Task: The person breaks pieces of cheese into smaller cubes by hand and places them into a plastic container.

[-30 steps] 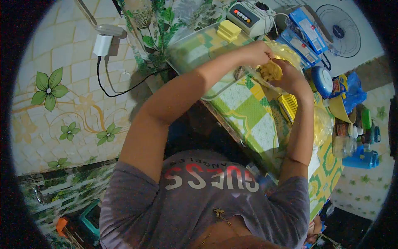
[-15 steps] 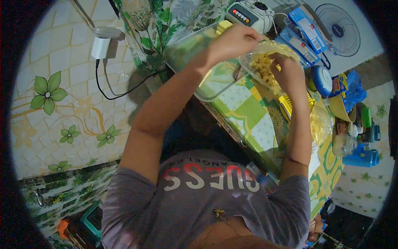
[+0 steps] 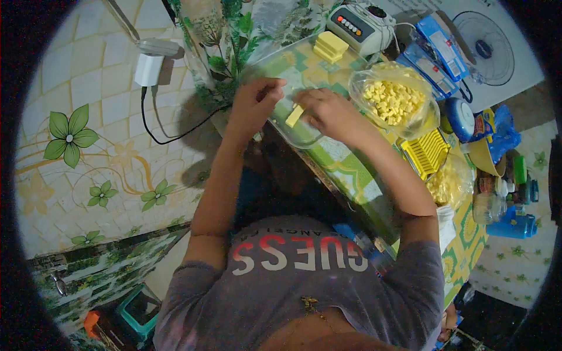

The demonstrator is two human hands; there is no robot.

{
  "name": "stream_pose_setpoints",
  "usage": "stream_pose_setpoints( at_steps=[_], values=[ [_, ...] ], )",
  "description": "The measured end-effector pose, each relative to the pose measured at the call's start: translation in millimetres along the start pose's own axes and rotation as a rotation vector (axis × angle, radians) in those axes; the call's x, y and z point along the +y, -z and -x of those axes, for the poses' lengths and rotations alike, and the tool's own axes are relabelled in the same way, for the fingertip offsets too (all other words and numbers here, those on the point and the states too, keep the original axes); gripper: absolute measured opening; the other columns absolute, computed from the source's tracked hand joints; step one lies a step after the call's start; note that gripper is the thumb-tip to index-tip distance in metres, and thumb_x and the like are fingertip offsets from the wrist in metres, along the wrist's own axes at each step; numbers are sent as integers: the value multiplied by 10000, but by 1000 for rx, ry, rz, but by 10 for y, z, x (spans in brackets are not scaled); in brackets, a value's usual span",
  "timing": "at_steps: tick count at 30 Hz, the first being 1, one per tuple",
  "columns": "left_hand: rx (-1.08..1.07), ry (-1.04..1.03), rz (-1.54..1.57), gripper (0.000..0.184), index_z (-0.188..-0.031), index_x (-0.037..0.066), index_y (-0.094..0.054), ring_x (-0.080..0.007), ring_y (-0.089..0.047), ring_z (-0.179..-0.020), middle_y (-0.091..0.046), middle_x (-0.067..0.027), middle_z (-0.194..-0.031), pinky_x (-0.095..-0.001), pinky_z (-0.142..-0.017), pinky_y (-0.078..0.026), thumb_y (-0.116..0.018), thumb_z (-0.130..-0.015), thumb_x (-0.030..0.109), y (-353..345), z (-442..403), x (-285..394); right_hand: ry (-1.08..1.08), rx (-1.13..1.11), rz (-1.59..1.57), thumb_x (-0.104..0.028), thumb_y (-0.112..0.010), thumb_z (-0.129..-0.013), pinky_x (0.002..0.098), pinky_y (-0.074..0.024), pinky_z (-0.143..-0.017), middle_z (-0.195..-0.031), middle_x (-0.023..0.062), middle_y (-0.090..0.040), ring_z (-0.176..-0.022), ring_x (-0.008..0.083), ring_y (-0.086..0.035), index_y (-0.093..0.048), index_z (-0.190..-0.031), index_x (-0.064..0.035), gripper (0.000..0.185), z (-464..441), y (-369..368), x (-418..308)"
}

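Observation:
My right hand is over the near end of a clear plastic tray, fingers closed on a pale yellow stick that looks like cheese. My left hand is just left of it at the tray's edge, fingers curled in a pinch; what they hold, if anything, is hidden. At the tray's far end lie stacked yellow blocks. An open clear bag of small yellow cubes stands right of the tray.
Beside the bag are a yellow slotted rack and a second bag of yellow pieces. Blue boxes, a white appliance with buttons and a blue-and-white round container stand farther back. Several bottles are at right.
Both hands have moved from the far tray end and the bag to the near end of the tray. The right hand has left the bag and now has the yellow stick.

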State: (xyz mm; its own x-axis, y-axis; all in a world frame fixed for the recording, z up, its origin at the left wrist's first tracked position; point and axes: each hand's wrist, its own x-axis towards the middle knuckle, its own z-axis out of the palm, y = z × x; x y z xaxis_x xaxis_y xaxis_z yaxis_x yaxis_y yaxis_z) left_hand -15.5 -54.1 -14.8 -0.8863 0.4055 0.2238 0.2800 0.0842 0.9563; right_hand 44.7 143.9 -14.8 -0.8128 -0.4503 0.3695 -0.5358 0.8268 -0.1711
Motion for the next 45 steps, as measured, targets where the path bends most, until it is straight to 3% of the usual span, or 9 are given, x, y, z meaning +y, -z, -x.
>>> stream_pose_setpoints(
  at_steps=[5, 8, 14, 17, 20, 23, 29, 32, 45],
  values=[
    [68, -14, -60, 247, -1016, 16, -653, -67, -536, -733, -636, -15, -840, -225, -666, -446, -607, -839, 182, 95, 97, -25, -95, -77, -71, -145, -667, -716, 411, -475, -803, -1061, 126, -586, -963, 326, -563, -576, -1100, -70, 402, -66, 93, 37],
    [76, 31, -25, 239, -1013, 17, -655, -78, -552, -787, -643, -22, -864, -237, -727, -455, -602, -847, 181, 111, 135, -18, -280, -278, -140, -148, -667, -726, 412, -471, -815, -1046, 143, -590, -974, 336, -556, -564, -1105, -62, 402, -84, 264, -81],
    [70, 32, -5, 216, -1022, 20, -650, -84, -561, -818, -645, -14, -912, -243, -769, -454, -614, -851, 145, 18, 107, -181, -91, 6, -184, -168, -669, -740, 412, -477, -785, -1010, 144, -594, -953, 333, -561, -560, -1109, -65, 398, -5, -12, 46],
    [80, -9, 10, 209, -1002, 19, -657, -53, -498, -644, -607, 8, -733, -220, -608, -422, -598, -836, 134, -12, 99, -207, -281, -171, -250, -170, -678, -735, 400, -481, -788, -1030, 142, -590, -941, 324, -566, -595, -1039, -52, 336, -31, 139, -30],
    [82, 5, 10, 220, -1010, 24, -656, -58, -497, -650, -620, 4, -762, -224, -619, -426, -615, -829, 143, -6, 101, -203, -235, -164, -253, -148, -682, -734, 388, -483, -747, -956, 138, -607, -863, 308, -589, -624, -944, -40, 243, 9, 169, -7],
    [58, 5, -2, 254, -1029, 24, -648, -65, -524, -697, -638, -6, -813, -230, -656, -443, -640, -816, 162, 11, 120, -193, -318, -161, -507, -131, -665, -790, 268, -463, -637, -794, 43, -589, -707, 124, -582, -613, -960, -30, 205, 14, 204, 47],
    [-81, 34, 103, 336, -1054, 6, -628, -83, -569, -801, -648, -21, -889, -241, -726, -459, -697, -783, 192, 44, 127, -168, -505, -101, -902, -103, -657, -809, 191, -421, -577, -780, 7, -611, -679, 56, -566, -606, -946, -11, 172, -42, 348, 25],
    [-156, 114, 304, 353, -1041, -6, -626, -83, -565, -805, -643, -24, -904, -242, -741, -454, -722, -767, 195, 56, 164, -55, -466, 50, -1167, -128, -654, -826, 209, -476, -632, -789, 33, -644, -701, 68, -601, -605, -975, -8, 197, -54, 337, 23],
    [-212, 15, 252, 167, -826, 10, -660, -55, -538, -753, -632, 14, -776, -230, -701, -437, -718, -773, 157, 0, 272, 279, -366, 106, -1189, -63, -719, -765, 218, -485, -766, -961, 38, -642, -845, 86, -603, -612, -1019, -1, 282, -64, 457, -210]
  ],
)
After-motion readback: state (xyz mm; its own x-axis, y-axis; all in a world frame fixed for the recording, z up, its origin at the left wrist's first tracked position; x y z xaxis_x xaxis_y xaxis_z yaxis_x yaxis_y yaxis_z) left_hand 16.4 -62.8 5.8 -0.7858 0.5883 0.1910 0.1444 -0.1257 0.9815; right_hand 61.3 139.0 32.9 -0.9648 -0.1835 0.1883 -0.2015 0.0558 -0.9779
